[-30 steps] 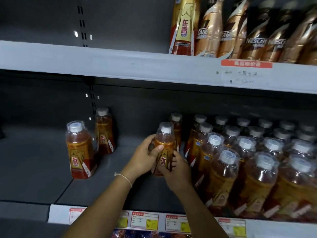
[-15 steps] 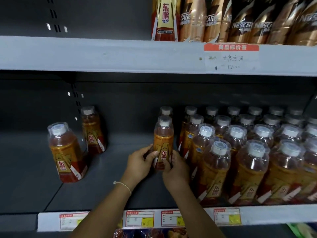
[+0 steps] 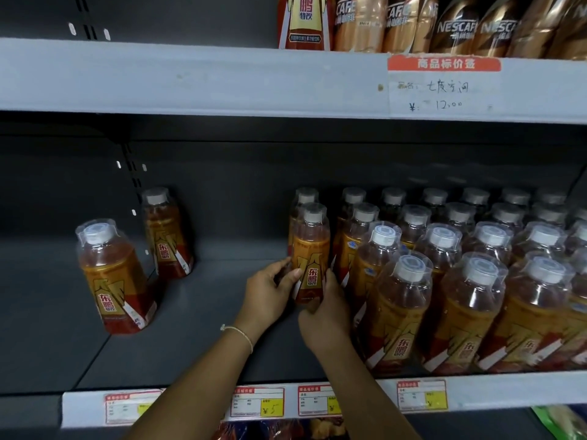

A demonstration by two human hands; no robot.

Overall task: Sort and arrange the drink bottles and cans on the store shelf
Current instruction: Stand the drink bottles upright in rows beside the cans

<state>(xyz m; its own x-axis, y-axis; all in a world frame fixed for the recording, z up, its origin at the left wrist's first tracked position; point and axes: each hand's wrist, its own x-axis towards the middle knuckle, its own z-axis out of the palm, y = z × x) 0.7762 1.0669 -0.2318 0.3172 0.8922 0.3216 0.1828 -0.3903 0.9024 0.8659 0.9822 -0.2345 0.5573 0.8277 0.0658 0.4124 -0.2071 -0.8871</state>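
Observation:
An orange drink bottle (image 3: pixel 310 249) with a white cap and a gold-and-red label stands upright on the dark middle shelf (image 3: pixel 206 328), just left of a packed block of several like bottles (image 3: pixel 460 281). My left hand (image 3: pixel 270 293) grips its lower left side, thumb across the label. My right hand (image 3: pixel 325 309) holds its base and lower right side. Another bottle stands directly behind it. Two stray bottles of the same kind stand apart at the left, one near the front (image 3: pixel 111 277) and one farther back (image 3: pixel 166 233).
The upper shelf (image 3: pixel 190 77) carries a red-gold bottle (image 3: pixel 305 22) and several brown Nescafe bottles (image 3: pixel 444 27), with a handwritten price tag (image 3: pixel 444 87) on its edge. Price labels (image 3: pixel 257 403) line the middle shelf's front rail. Bare shelf lies between the strays and my hands.
The held bottle has gone down and back onto the shelf beside the block. Both hands have slid lower on it. The camera has moved closer and to the left.

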